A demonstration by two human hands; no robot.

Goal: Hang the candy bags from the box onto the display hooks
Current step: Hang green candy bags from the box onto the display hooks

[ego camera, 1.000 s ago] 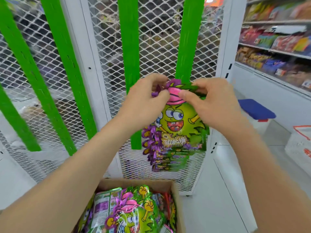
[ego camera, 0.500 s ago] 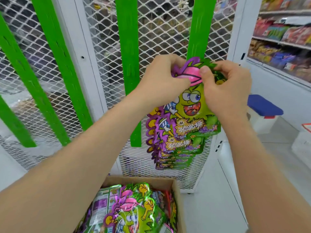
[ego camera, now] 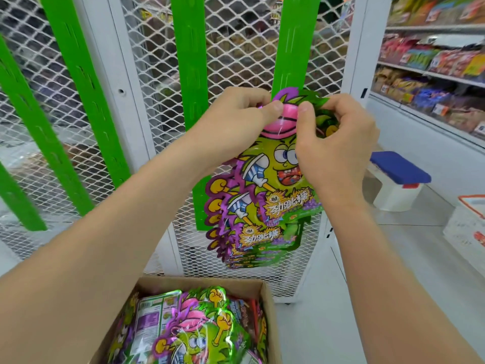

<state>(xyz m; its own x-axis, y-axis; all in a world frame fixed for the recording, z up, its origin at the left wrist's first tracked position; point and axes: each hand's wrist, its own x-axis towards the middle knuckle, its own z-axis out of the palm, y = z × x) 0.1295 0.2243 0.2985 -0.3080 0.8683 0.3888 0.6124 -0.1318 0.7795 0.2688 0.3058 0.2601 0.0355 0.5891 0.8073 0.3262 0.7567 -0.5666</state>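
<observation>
The display hook is hidden behind the person's two hands, so it cannot be told whether the top of the shiny green-and-purple cartoon-printed candy bag point(ego camera: 273, 166) sits on it. The left hand point(ego camera: 236, 119) and the right hand point(ego camera: 338, 143) both pinch the bag's pink top edge. The thumbs nearly touch, and the other fingers curl over the foil with their tips out of sight. The bag is held against an upright green slotted strip point(ego camera: 291, 48) on the white wire-mesh panel point(ego camera: 236, 48). It is directly in front of a hanging stack of matching bags point(ego camera: 252, 243), whose lower edges show beneath it. The open brown cardboard box point(ego camera: 199, 282), cut off by the bottom edge, holds more bags point(ego camera: 194, 329) below the hands. Open white floor point(ego camera: 309, 332) lies to the right, up to a blue-topped white step stool point(ego camera: 399, 179).
</observation>
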